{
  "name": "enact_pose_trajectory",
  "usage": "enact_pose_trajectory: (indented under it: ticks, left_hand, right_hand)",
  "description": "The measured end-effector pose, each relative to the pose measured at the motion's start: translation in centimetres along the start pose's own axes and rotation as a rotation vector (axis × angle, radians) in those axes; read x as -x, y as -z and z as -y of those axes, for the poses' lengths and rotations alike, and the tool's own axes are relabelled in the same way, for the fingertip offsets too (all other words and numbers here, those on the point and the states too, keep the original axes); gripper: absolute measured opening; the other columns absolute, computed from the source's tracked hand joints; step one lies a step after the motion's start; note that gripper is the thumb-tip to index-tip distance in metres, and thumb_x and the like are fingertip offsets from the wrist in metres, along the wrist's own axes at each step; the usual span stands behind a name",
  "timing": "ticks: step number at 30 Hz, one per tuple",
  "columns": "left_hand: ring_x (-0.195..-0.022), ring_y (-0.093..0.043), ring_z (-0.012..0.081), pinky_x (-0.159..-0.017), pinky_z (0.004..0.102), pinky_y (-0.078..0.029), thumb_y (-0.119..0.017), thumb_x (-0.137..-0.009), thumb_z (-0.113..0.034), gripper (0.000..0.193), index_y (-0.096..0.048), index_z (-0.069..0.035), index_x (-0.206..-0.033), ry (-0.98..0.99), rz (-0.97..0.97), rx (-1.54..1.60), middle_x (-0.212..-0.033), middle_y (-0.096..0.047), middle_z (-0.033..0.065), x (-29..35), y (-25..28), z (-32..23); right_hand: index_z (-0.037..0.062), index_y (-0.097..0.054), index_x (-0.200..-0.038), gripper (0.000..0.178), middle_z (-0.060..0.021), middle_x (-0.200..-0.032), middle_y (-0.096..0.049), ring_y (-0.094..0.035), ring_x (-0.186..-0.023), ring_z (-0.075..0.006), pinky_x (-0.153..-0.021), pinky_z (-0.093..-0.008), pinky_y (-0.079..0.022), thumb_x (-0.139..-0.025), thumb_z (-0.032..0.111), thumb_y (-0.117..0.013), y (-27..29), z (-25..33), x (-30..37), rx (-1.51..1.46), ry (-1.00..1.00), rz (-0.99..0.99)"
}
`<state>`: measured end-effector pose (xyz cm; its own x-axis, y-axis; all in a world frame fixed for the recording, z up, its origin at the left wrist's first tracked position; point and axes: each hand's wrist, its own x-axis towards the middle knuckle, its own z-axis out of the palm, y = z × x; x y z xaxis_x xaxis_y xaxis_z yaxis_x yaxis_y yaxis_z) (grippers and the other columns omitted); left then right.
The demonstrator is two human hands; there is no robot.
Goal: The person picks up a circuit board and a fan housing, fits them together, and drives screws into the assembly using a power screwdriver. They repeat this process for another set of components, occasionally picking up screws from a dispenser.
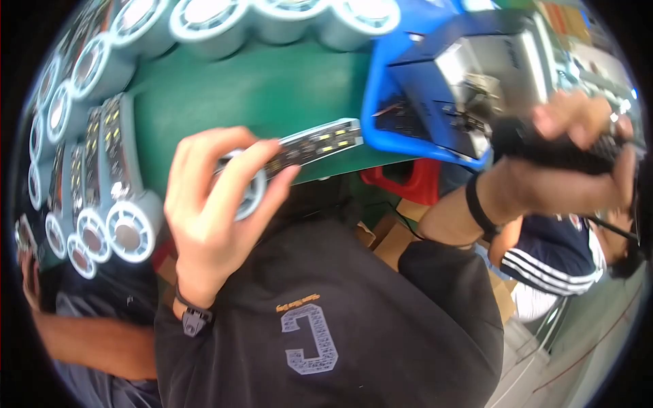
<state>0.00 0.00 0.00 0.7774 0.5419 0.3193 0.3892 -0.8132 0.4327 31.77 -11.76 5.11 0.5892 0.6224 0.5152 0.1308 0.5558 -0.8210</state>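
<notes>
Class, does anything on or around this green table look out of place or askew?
The grey box in the blue bin looks askew, its edges slanting against the bin's sides, unlike the tubes lined up nearby. Nothing looks spilled.

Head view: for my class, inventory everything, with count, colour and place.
Held unit: one, pale blue with dark board, centre.
Dark tool: one, black, far right, blurred.
Round-ended units: ten or more, pale blue, top and left.
Table: one, green, upper centre.
Tray: one, blue, upper right.
Box: at least one, grey, in tray.
Red object: one, red, below tray, kind unclear.
Cardboard: several pieces, brown, right of centre.
Co-workers: at least two, darkly dressed, right and lower left.
Garment: one, black, lower centre.
Bands: two, dark, one per arm.
Left grip: one, bare, left of centre, around held unit.
Right grip: one, bare, far right, around dark tool.
</notes>
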Motion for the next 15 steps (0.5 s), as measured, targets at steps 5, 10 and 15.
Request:
enact_pose_trajectory:
  ticks: [5, 10, 15]
  left_hand:
    - [-0.099, -0.072, 0.0265, -0.083, 0.0335, -0.060, -0.098, -0.069, 0.000, 0.075, -0.060, 0.000, -0.133, 0.092, -0.240, 0.417, -0.111, -0.070, 0.0123, 0.1, -5.2, -1.4]
    - [-0.097, -0.073, 0.0235, -0.080, 0.0312, -0.060, -0.097, -0.068, 0.002, 0.072, -0.061, 0.001, -0.130, 0.105, -0.402, 0.637, -0.109, -0.070, 0.0135, 0.6, -7.5, -0.7]
    - [-0.096, -0.074, 0.0241, -0.079, 0.0320, -0.061, -0.096, -0.068, 0.002, 0.070, -0.061, 0.001, -0.129, 0.089, -0.429, 0.643, -0.109, -0.071, 0.0133, 1.5, -6.8, 0.2]
  right_hand:
    - [0.0088, -0.053, -0.111, 0.045, -0.0019, -0.079, -0.052, -0.049, -0.057, -0.0172, -0.061, -0.0335, -0.044, -0.094, 0.050, -0.058, -2.4, 2.2, 2.5, 0.057, 0.128, 0.088]
    - [0.0078, -0.055, -0.114, 0.054, -0.0007, -0.081, -0.050, -0.046, -0.054, -0.0154, -0.057, -0.0326, -0.040, -0.097, 0.059, -0.053, -8.0, 0.1, 4.4, 0.129, 0.122, 0.216]
    - [0.0068, -0.056, -0.117, 0.058, -0.0010, -0.081, -0.049, -0.045, -0.052, -0.0150, -0.054, -0.0319, -0.037, -0.099, 0.062, -0.050, -11.8, 0.6, 6.1, 0.245, 0.227, 0.282]
